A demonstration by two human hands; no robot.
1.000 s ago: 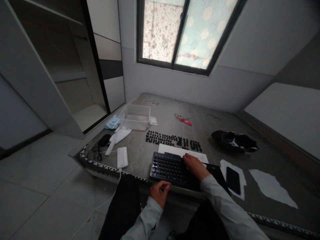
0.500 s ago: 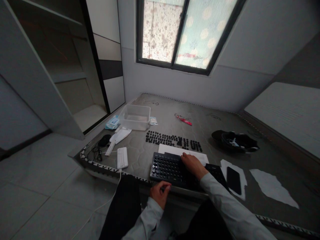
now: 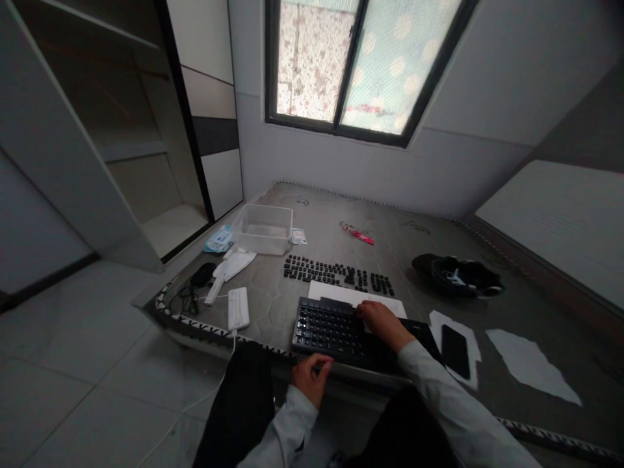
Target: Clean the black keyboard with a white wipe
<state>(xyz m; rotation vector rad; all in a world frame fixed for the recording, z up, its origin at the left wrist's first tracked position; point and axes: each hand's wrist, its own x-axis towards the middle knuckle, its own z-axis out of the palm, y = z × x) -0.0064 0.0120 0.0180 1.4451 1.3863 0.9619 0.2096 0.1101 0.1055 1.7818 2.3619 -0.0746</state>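
A clear plastic bin (image 3: 263, 229), phone (image 3: 455, 351) and white power strip (image 3: 238, 308) lie about.

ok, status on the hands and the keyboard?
Right hand flat on keyboard, far edge. Left hand curled at near edge, contents unclear. Loose keycaps behind, phone to the right, both apart.

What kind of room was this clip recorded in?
Probably a bare bedroom used as a workspace: a grey quilted mattress serves as the table, an open wardrobe stands at left, and a black keyboard lies under the right hand.
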